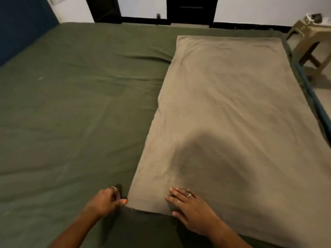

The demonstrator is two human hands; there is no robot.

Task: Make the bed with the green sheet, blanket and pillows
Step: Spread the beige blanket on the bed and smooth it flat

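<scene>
Green sheet [71,104]; tan blanket [232,113]; beige stool [311,40]; blue wall [21,24].

Left hand [105,200] curled, right hand [188,206] flat.

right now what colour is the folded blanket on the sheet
Light brown, a plain tan blanket lying on the dark green sheet; head view.

Dark green sheet [75,108] spread over bed, lightly wrinkled, tan folded blanket [232,113] flat on right half
</scene>
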